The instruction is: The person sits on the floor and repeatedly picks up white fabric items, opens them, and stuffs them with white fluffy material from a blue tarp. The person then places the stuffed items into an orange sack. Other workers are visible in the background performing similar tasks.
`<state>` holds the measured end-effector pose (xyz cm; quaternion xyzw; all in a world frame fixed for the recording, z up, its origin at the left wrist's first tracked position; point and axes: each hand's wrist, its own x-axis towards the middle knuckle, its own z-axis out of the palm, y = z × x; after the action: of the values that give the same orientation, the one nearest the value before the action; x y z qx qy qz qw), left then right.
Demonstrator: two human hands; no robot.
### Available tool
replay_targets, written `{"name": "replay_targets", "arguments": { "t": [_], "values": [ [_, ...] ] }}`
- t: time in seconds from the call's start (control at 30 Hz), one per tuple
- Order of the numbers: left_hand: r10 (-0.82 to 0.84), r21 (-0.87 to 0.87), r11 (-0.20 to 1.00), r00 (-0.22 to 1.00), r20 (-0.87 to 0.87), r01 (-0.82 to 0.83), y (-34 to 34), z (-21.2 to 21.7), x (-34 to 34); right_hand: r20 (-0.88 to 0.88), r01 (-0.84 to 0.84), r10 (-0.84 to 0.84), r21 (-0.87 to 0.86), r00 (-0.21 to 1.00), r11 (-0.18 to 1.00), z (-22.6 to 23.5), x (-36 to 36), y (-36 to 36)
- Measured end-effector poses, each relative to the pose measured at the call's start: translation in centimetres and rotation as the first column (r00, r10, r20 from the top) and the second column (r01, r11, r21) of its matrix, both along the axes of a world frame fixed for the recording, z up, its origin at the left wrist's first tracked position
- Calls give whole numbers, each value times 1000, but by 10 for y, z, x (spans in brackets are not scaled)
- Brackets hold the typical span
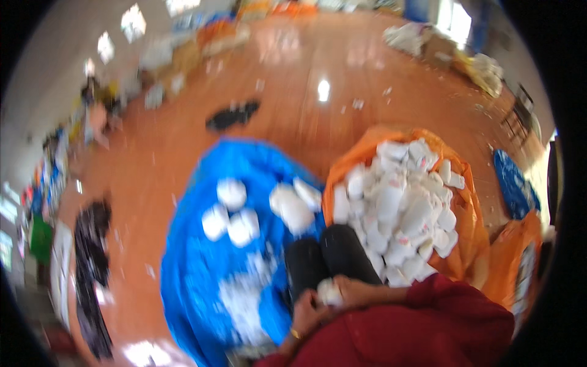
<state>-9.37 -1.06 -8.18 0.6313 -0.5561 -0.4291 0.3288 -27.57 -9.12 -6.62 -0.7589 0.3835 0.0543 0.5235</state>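
A small white bundle (pixel 329 292), blurred, is held between my two hands just above my dark-trousered lap. My right hand (pixel 353 290) is closed around its right side. My left hand (pixel 307 315), with a yellow band at the wrist, is closed at its lower left. To the left of my knees lies an opened blue sack (pixel 183 269), bearing rounded white bundles (pixel 232 193) in two small groups. An orange sack (pixel 471 202) on the right is heaped with white, soft-looking pieces (pixel 391 199), some with reddish marks. Their exact kind I cannot tell.
A black plastic sheet (pixel 93 275) lies on the reddish floor at left, and a smaller black piece (pixel 233 115) lies farther ahead. At right are another blue sack (pixel 515 183), an orange bag (pixel 513 257) and a chair (pixel 520 116). Piled goods (pixel 183 58) line the walls.
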Motion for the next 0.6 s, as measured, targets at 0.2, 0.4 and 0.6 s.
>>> {"name": "replay_targets", "arguments": {
  "t": [0.2,0.4,0.6],
  "values": [
    [282,-146,946,957,-74,-290,21,1,-34,16,198,-198,-174,980,965,8,-4,20],
    [592,-125,770,773,-229,-626,34,13,-23,71,-125,133,-106,989,986,56,41,-6],
    [556,76,725,517,-651,-684,96,-21,14,20,-84,84,33,996,996,52,63,-5]
  ]
}}
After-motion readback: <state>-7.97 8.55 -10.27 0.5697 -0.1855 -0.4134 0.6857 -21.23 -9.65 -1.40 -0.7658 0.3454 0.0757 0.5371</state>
